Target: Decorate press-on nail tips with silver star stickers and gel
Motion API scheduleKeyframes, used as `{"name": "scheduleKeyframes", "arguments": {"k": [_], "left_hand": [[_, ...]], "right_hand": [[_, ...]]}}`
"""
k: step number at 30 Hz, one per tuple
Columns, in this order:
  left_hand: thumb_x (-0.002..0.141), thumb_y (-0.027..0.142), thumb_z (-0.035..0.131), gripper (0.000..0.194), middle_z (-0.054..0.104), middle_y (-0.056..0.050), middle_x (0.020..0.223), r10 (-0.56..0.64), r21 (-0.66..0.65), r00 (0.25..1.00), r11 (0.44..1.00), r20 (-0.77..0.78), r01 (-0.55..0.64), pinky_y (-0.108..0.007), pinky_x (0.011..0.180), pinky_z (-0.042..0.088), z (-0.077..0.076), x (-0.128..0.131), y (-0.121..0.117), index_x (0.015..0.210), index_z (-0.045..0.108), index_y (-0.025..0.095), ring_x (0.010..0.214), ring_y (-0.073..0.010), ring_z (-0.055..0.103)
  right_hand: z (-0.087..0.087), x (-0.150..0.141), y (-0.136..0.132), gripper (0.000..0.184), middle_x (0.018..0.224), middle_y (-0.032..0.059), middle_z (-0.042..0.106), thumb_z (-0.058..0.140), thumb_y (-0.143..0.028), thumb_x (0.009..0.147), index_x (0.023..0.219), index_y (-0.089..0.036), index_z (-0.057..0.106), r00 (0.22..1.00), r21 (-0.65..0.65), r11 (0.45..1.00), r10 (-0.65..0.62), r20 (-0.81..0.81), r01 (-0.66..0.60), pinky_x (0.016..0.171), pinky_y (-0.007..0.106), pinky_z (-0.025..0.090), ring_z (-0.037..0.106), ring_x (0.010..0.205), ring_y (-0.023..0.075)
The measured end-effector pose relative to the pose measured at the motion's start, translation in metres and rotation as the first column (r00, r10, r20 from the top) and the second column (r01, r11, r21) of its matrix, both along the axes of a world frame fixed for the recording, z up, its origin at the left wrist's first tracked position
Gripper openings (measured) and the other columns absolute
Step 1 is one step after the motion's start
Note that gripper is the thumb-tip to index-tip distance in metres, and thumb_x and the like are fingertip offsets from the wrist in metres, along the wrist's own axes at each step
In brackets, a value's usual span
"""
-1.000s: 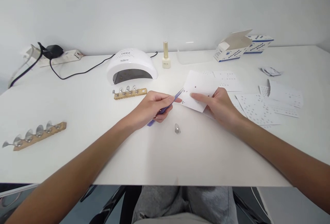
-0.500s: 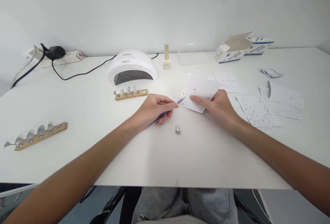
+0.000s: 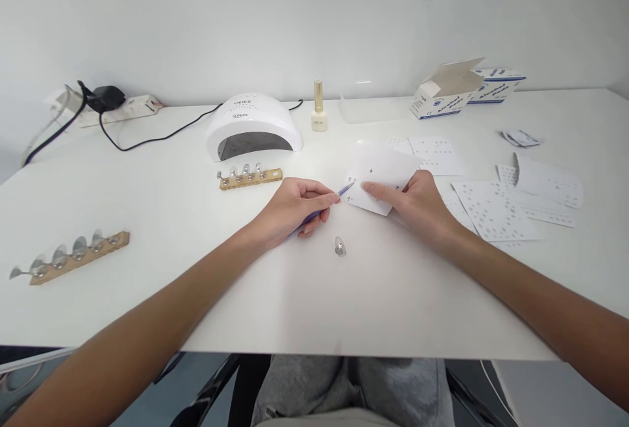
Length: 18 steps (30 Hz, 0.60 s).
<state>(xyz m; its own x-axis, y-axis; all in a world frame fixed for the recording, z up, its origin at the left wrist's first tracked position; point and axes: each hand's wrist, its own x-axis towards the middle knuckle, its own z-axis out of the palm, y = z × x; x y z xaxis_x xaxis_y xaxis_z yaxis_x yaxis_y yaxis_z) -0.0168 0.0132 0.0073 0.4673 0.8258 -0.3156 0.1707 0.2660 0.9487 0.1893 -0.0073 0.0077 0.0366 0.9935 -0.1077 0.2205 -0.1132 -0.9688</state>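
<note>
My left hand grips purple tweezers, whose tip touches the left edge of a white sticker sheet with tiny dark stars. My right hand presses that sheet flat on the white table, forefinger stretched towards the tweezer tip. A single silver nail tip lies on the table just in front of both hands.
A white nail lamp and a gold-capped polish bottle stand behind. Two wooden racks of nail tips lie left. Used sticker sheets, blue-white boxes, a power strip.
My left hand has drawn the tweezers back a little, so the tip now sits at the sheet's left edge instead of lying over it. My right hand has stayed put.
</note>
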Motion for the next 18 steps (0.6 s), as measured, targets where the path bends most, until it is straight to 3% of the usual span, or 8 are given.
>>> {"name": "scheduleKeyframes", "arguments": {"k": [18], "left_hand": [[0.083, 0.032, 0.063, 0.018, 0.055, 0.001, 0.06, 0.013, 0.009, 1.0, 1.0, -0.001, -0.013, -0.019, 0.036, 0.026, -0.0002, 0.001, -0.0012, 0.084, 0.063, 0.014, 0.036, -0.0024, 0.037]], "right_hand": [[0.0011, -0.0003, -0.0001, 0.018, 0.083, 0.0076, 0.071, 0.07, -0.04, 0.075, 0.078, -0.022, 0.068, 1.0, 0.005, 1.0, 0.003, 0.014, -0.003, 0.054, 0.034, 0.051, 0.064, 0.07, 0.0233]]}}
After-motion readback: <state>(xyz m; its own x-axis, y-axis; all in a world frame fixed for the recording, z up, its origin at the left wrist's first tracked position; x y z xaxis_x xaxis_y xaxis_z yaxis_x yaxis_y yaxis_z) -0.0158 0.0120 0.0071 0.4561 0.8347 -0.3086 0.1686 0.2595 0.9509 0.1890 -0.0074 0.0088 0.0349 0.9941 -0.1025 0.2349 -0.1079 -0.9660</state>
